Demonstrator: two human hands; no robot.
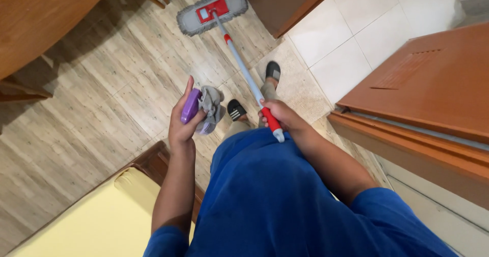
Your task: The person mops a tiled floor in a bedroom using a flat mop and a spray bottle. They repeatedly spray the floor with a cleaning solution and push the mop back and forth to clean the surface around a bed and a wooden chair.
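Wood-look plank floor (102,94): I'm gripping the grey red-handled flat mop (244,68) in my closed right hand (279,115), left hand (183,127) clutching a purple bottle (190,106) and grey cloth (211,107); keeping the mop head flat is best.

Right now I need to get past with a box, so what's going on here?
A person in a blue shirt is standing on the wood-look floor with a flat mop. The right hand grips the red end of the mop handle, and the grey mop head rests flat on the floor ahead. The left hand holds a purple bottle and a grey cloth.
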